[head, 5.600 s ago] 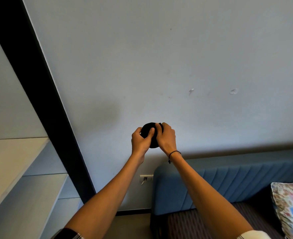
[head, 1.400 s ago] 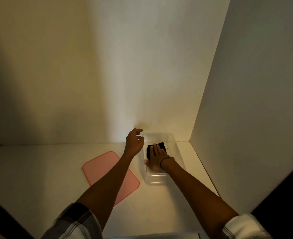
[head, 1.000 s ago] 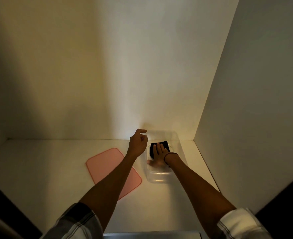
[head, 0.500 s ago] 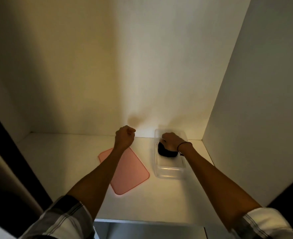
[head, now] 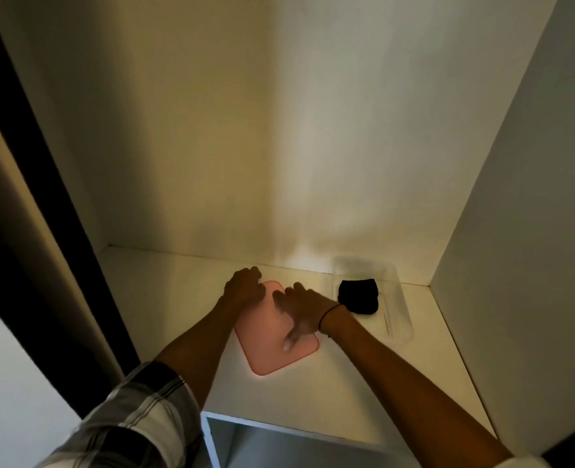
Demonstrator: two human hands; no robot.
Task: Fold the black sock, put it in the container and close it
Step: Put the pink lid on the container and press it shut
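Observation:
The folded black sock (head: pixel 358 296) lies inside the clear plastic container (head: pixel 396 327), which stands open at the back right of the white shelf. To its left the pink lid (head: pixel 267 349) lies flat on the shelf. My left hand (head: pixel 244 287) rests at the lid's far left corner with curled fingers; whether it grips the edge is unclear. My right hand (head: pixel 299 309), motion-blurred, hovers over the lid's middle with fingers spread and nothing in it.
The white shelf (head: pixel 364 393) sits in a closet niche with a back wall and a right side wall (head: pixel 516 231) close to the container. A dark door edge (head: pixel 43 214) stands at the left. A lower compartment (head: pixel 279 447) opens below the shelf's front edge.
My right hand has let go of the sock in the container and moved left over the pink lid. My left hand has come down onto the lid's far corner.

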